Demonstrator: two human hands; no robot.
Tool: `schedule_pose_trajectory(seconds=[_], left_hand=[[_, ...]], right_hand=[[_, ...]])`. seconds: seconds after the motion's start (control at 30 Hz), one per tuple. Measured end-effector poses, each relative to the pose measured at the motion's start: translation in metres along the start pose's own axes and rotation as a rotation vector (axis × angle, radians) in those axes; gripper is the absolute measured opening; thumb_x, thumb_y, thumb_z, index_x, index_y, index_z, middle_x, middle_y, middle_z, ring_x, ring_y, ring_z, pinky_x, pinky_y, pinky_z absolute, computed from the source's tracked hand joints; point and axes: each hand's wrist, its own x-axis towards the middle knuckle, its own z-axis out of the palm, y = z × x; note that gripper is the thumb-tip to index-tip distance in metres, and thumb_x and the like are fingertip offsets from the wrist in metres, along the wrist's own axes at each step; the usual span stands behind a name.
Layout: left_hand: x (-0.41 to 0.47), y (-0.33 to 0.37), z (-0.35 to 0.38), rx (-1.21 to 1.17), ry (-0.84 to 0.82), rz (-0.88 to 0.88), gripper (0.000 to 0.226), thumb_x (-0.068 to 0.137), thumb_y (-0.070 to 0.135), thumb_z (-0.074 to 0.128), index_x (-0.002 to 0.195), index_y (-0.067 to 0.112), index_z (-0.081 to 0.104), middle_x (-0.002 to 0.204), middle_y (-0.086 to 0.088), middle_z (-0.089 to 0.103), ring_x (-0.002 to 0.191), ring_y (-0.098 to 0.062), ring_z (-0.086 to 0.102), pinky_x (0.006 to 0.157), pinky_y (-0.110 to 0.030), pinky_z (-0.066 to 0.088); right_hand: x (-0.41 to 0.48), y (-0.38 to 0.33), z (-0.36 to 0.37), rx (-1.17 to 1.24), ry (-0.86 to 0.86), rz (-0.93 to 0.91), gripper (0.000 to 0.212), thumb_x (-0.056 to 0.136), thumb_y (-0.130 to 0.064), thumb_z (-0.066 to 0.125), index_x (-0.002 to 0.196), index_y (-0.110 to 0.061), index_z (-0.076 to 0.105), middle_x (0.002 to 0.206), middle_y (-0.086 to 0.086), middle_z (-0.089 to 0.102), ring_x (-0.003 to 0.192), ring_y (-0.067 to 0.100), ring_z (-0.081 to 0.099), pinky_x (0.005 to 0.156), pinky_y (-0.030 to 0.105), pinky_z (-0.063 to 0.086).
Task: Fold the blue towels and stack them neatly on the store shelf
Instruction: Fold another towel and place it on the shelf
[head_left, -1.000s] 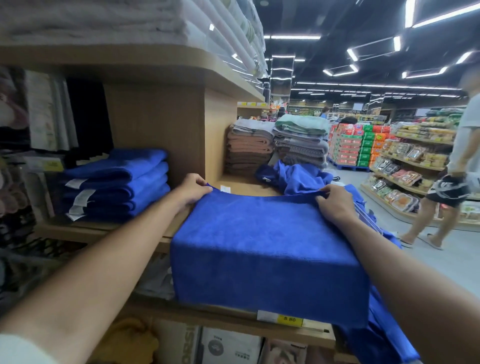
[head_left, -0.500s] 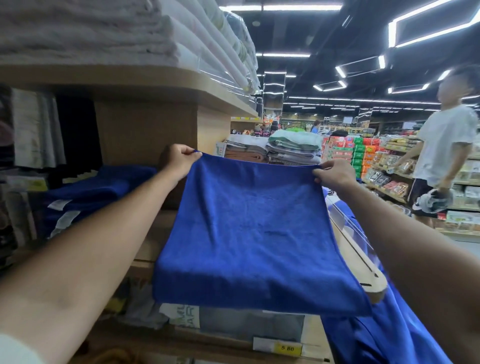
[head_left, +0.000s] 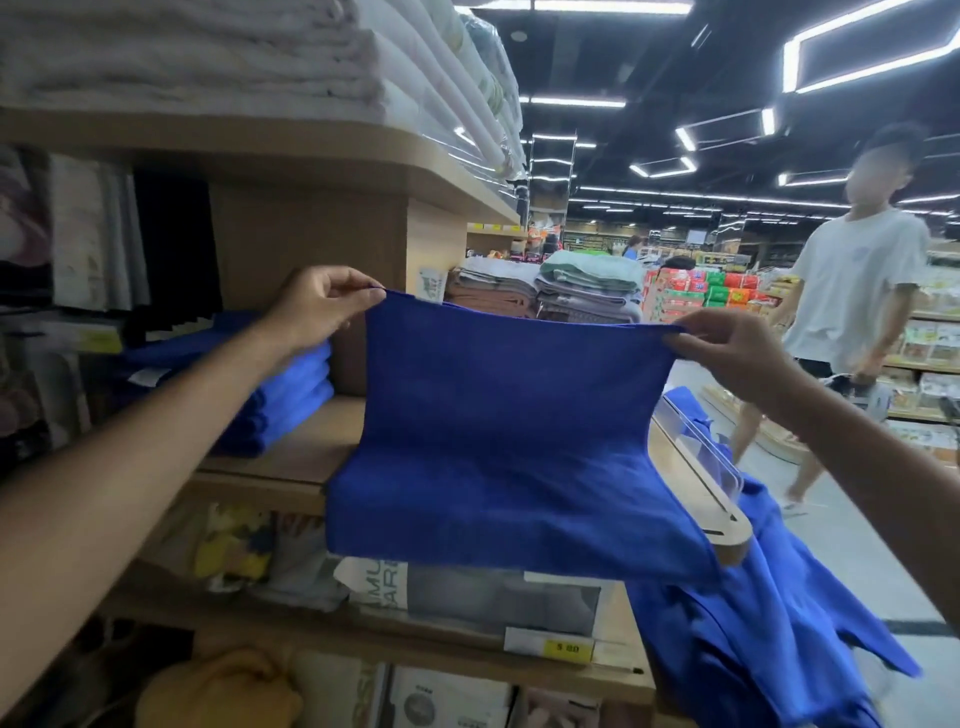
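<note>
I hold a blue towel stretched in front of the wooden shelf. My left hand pinches its top left corner and my right hand pinches its top right corner. The towel's upper part stands upright while its lower part drapes forward over the shelf edge. A stack of folded blue towels lies on the shelf to the left, behind my left forearm. More loose blue towels hang in a heap off the shelf's right end.
A clear plastic divider runs along the shelf's right edge. White linens fill the shelf above. Boxed goods and a price tag sit below. A person in a white shirt walks in the aisle at right.
Both hands have lifted the towel's far edge up from the shelf and pulled it taut. The person in the aisle has come closer.
</note>
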Motion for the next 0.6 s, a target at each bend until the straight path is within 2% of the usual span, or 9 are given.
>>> schedule_pose_trajectory(seconds=[0.07,0.13,0.23,0.3,0.37,0.4,0.47,0.53,0.6], left_hand=[[-0.027,0.009,-0.018,-0.026,-0.077,0.060,0.011,0.093,0.014,0.068,0.089,0.024,0.072,0.079,0.010,0.071,0.074,0.000,0.060,0.067,-0.015,0.049],[-0.059,0.012,-0.035,-0.026,-0.200,0.100,0.006,0.086,0.020,0.072,0.087,0.025,0.076,0.087,0.010,0.076,0.081,0.002,0.066,0.074,-0.011,0.052],[-0.107,0.005,-0.053,0.105,-0.489,0.051,0.021,0.082,0.041,0.080,0.096,0.025,0.079,0.111,0.002,0.076,0.108,-0.008,0.069,0.092,-0.016,0.051],[-0.129,-0.004,-0.054,0.187,-0.571,-0.003,0.033,0.080,0.051,0.075,0.100,0.026,0.079,0.115,0.004,0.075,0.113,-0.009,0.068,0.095,-0.018,0.049],[-0.136,-0.012,-0.039,0.253,-0.442,0.032,0.014,0.088,0.041,0.072,0.097,0.033,0.079,0.110,0.010,0.076,0.108,-0.006,0.069,0.093,-0.018,0.049],[-0.135,-0.014,-0.026,0.302,-0.344,0.054,0.011,0.093,0.030,0.070,0.094,0.036,0.079,0.106,0.013,0.076,0.104,-0.006,0.069,0.092,-0.020,0.050],[-0.132,-0.008,0.008,0.404,-0.197,0.102,0.024,0.097,0.014,0.062,0.096,0.033,0.078,0.107,0.013,0.075,0.104,-0.008,0.068,0.093,-0.025,0.049],[-0.131,-0.001,0.046,0.488,-0.203,0.134,0.024,0.099,0.014,0.056,0.112,0.022,0.074,0.119,0.006,0.071,0.114,-0.013,0.064,0.099,-0.026,0.045],[-0.129,0.001,0.077,0.655,-0.271,0.132,0.030,0.102,0.028,0.048,0.126,0.022,0.066,0.133,0.005,0.064,0.125,-0.017,0.058,0.104,-0.031,0.043]], right_hand=[[-0.025,-0.013,-0.015,-0.004,-0.029,-0.101,0.011,0.088,-0.007,0.075,0.095,-0.015,0.074,0.088,0.003,0.073,0.073,-0.004,0.065,0.071,0.009,0.051],[-0.059,-0.023,-0.027,0.045,-0.114,-0.170,0.016,0.086,-0.007,0.075,0.090,-0.022,0.073,0.088,0.000,0.074,0.075,0.000,0.067,0.073,0.015,0.054],[-0.110,-0.028,-0.037,-0.084,-0.368,-0.289,0.008,0.084,-0.034,0.077,0.091,-0.032,0.074,0.096,-0.008,0.074,0.088,0.010,0.071,0.079,0.020,0.052],[-0.134,-0.027,-0.036,-0.178,-0.561,-0.287,0.011,0.087,-0.046,0.076,0.092,-0.036,0.074,0.104,-0.011,0.072,0.099,0.012,0.070,0.087,0.020,0.049],[-0.143,-0.032,-0.026,-0.145,-0.621,-0.191,0.016,0.091,-0.052,0.070,0.095,-0.037,0.074,0.108,-0.011,0.071,0.099,0.014,0.069,0.086,0.031,0.053],[-0.142,-0.037,-0.016,-0.097,-0.575,-0.136,0.019,0.093,-0.052,0.066,0.096,-0.036,0.075,0.107,-0.012,0.071,0.096,0.014,0.069,0.083,0.037,0.054],[-0.135,-0.049,0.017,-0.154,-0.431,-0.126,0.025,0.093,-0.056,0.056,0.101,-0.039,0.073,0.107,-0.017,0.070,0.100,0.008,0.065,0.087,0.039,0.051],[-0.127,-0.063,0.056,-0.315,-0.413,-0.186,0.037,0.097,-0.057,0.048,0.122,-0.036,0.067,0.124,-0.018,0.064,0.119,0.007,0.057,0.102,0.036,0.044],[-0.119,-0.067,0.092,-0.447,-0.490,-0.163,0.051,0.101,-0.058,0.040,0.142,-0.030,0.053,0.144,-0.010,0.054,0.134,0.015,0.046,0.109,0.036,0.038]])
